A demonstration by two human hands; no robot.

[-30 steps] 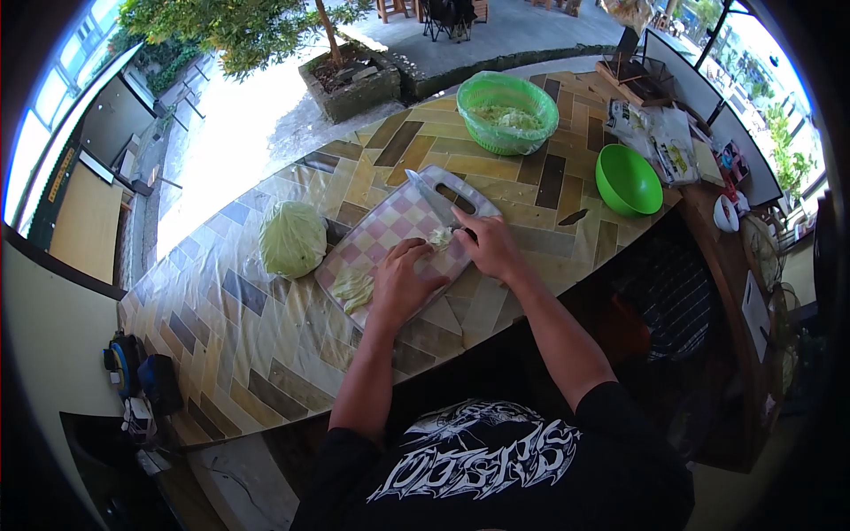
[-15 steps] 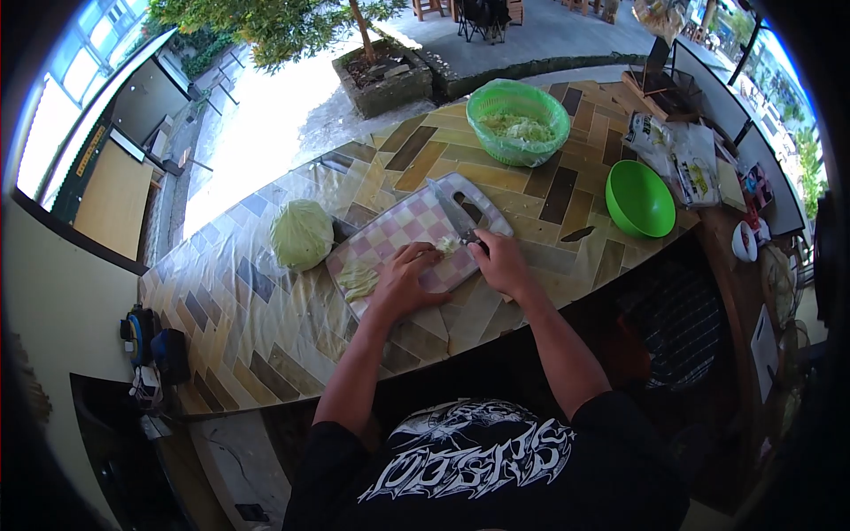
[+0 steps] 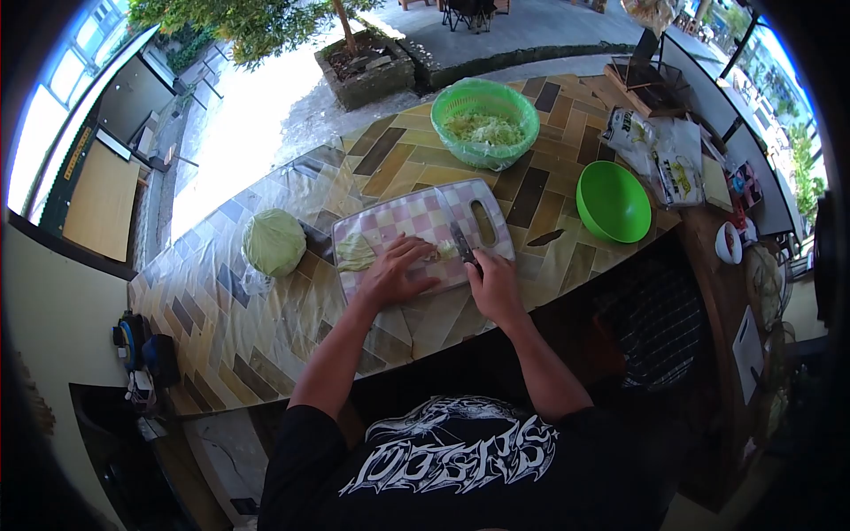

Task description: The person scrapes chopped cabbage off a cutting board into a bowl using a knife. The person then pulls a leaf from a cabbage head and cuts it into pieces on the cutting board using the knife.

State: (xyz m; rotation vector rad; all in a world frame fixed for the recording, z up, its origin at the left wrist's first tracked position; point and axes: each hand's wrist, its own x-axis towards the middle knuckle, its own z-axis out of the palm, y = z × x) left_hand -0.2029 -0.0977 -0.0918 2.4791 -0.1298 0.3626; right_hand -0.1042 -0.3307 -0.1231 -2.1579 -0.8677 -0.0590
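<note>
Through the head camera I have the right hand (image 3: 496,288) at about four o'clock on the cutting board (image 3: 403,215), closed round the handle of a knife (image 3: 459,235) whose blade points to eleven o'clock across the checkered surface. My left hand (image 3: 390,279) lies palm down at the board's seven o'clock, thumb splayed from bent fingers; what is under them is hidden, so I cannot tell whether they grip anything. Small pale shreds (image 3: 445,250) lie between its fingertips and the knife, and a flat leaf piece (image 3: 356,252) rests at the board's nine o'clock edge. Beyond that edge, a large cabbage (image 3: 274,243) sits apart on the tile-patterned counter (image 3: 292,327). At one o'clock from the board I see a plastic-lined green basket (image 3: 487,159) holding shredded cabbage (image 3: 487,129); near three o'clock stands a plain green bowl (image 3: 613,202), with printed plastic packets (image 3: 680,173) beyond it at two o'clock
</note>
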